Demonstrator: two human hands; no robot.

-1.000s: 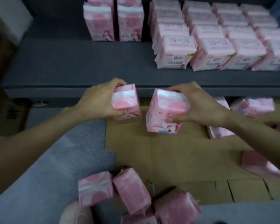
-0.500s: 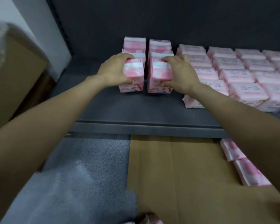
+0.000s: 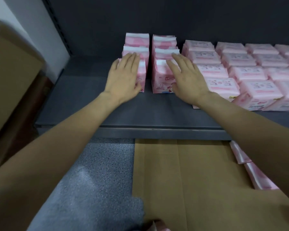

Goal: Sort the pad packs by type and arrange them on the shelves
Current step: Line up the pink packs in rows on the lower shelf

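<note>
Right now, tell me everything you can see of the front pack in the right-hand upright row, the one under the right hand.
The front upright pad pack is pink soft plastic film with a white band at its top and small printing low on its face, too blurred to read. It stands upright on the dark grey shelf, first in a row of three, beside a matching row to its left. The right hand, fingers straight, lies flat against its top and right side.

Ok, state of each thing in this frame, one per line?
Left hand: open, fingers straight against left front pack.
Right hand: open, flat on right front pack.
Both front packs: upright on shelf.
Flat packs: rows, right side.
</note>
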